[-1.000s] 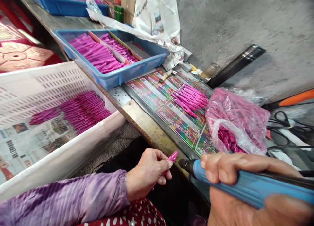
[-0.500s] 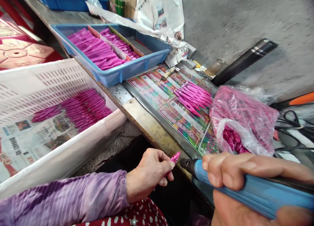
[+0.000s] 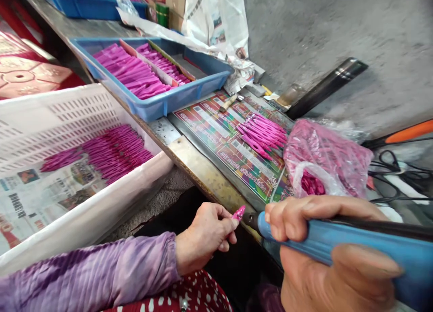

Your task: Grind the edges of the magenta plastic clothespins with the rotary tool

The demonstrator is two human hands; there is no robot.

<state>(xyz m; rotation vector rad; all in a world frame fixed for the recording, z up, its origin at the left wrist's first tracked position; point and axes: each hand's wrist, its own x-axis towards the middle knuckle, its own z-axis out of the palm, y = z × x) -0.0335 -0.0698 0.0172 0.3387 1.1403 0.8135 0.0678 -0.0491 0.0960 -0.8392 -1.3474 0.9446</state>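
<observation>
My left hand [image 3: 208, 230] pinches a small pink pointed plastic piece [image 3: 239, 212] between thumb and fingers, just beyond the bench edge. Most of that piece is hidden in my grip. My right hand [image 3: 311, 253] is wrapped around a blue electric screwdriver [image 3: 358, 244], its black nose [image 3: 251, 220] aimed left at the pink piece. The nose is very close to the piece; I cannot tell whether they touch. On the printed sheet [image 3: 213, 122] beyond my hands lies a bunch of slender pink pieces [image 3: 262, 133]. Right of it sits a clear bag of pink parts [image 3: 328, 156].
A blue tray [image 3: 149, 109] of pink strips stands on the bench [image 3: 199, 167]. At left, a white basket [image 3: 162, 169] lined with newspaper holds rows of pink pieces [image 3: 115, 151]. A small wooden-handled tool [image 3: 230, 103], a black tube [image 3: 328, 86] and dark cables [image 3: 389, 172] lie farther back.
The screwdriver in my right hand has shifted left, and its nose is nearer the pink piece. My left hand keeps its pinch almost in place. The view has shifted slightly.
</observation>
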